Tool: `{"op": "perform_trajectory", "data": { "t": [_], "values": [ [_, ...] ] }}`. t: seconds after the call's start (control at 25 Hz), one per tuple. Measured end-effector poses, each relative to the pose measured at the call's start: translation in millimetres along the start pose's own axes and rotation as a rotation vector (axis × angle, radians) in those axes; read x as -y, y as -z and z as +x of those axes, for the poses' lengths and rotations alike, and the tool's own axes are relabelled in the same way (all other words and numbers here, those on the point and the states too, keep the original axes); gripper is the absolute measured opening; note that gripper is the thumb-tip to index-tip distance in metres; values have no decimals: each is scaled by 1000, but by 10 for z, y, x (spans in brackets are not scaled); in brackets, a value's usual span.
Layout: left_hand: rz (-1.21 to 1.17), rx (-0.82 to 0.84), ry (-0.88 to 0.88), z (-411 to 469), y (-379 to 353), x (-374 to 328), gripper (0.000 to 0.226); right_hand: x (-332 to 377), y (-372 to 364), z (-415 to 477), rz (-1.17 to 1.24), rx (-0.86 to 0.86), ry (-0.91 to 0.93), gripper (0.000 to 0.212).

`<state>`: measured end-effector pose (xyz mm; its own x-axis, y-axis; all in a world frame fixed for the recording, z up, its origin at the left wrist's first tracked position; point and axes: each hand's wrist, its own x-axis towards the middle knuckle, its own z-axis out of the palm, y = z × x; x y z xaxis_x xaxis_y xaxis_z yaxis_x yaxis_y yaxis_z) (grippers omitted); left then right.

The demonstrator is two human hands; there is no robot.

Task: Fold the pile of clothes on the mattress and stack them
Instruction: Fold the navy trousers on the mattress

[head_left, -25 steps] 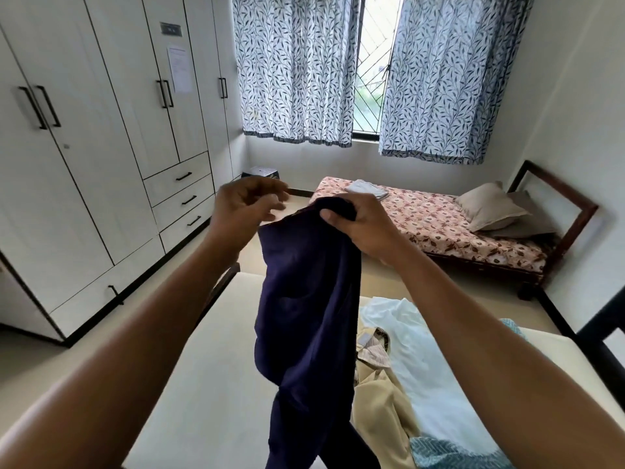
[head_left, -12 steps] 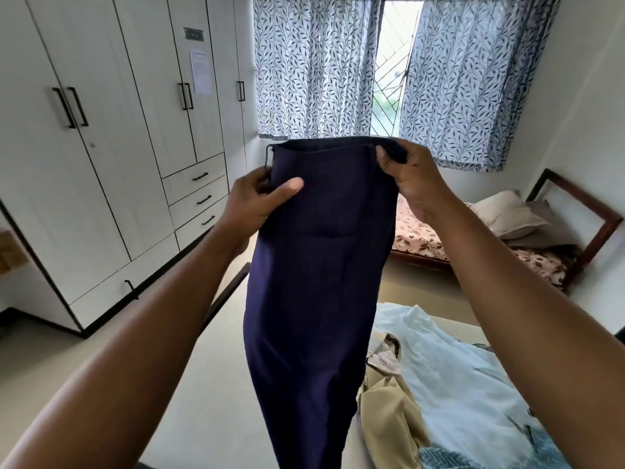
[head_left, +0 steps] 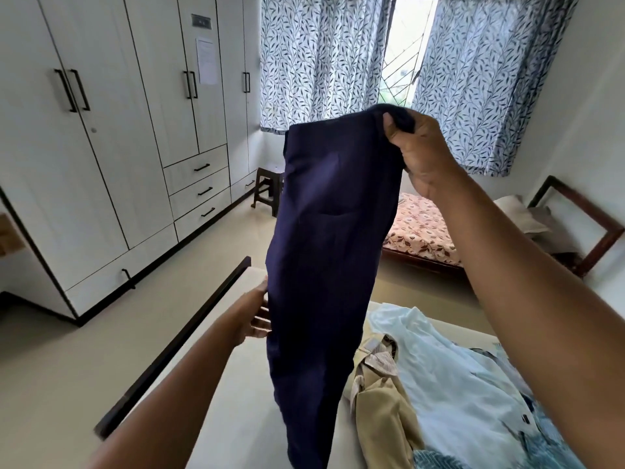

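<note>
Here our right grip (head_left: 422, 154) pinches the navy trousers (head_left: 331, 248) by the waistband above the mattress (head_left: 236, 418); our left grip (head_left: 252, 316) meets their edge, whether grasping we cannot tell.

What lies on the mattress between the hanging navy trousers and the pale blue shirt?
A crumpled beige garment lies on the mattress between the navy trousers and the pale blue shirt, as the head view shows.

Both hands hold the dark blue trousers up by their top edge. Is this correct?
Not quite. In the head view only the right hand grips the top edge of the dark blue trousers; the left hand is lower, at their side edge, its fingertips hidden behind the cloth.
</note>
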<state>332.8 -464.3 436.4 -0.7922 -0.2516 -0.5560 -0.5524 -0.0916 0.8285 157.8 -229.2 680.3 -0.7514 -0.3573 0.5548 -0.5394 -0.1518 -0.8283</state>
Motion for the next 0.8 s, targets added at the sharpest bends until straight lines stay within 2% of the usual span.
{"op": "perform_trajectory", "data": {
  "t": [0.12, 0.28, 0.36, 0.48, 0.56, 0.64, 0.68, 0.8],
  "values": [
    [58, 139, -33, -78, -141, -72, 51, 75, 64, 96, 1, -33, 35, 25],
    [-117, 339, -85, -102, -383, -209, 51, 30, 261, 88, 6, -93, 19, 19],
    [-230, 420, -127, -59, -473, -263, 44, -33, 381, 47, 19, -121, -12, 14],
    [-380, 232, -277, 114, -414, -381, 27, -136, 611, -47, 41, -166, -63, 13],
    [-627, 88, -407, 200, -215, -557, 26, -197, 804, -97, 75, -207, -97, 14],
    [-812, 98, -514, 213, -10, -744, 17, -230, 981, -111, 120, -253, -137, 15],
    [-760, 179, -496, 186, 47, -801, 15, -246, 1033, -108, 139, -270, -155, 15],
    [-235, 440, -243, 26, 81, -908, 43, -277, 1028, -69, 152, -261, -162, 19]
  ]
}}
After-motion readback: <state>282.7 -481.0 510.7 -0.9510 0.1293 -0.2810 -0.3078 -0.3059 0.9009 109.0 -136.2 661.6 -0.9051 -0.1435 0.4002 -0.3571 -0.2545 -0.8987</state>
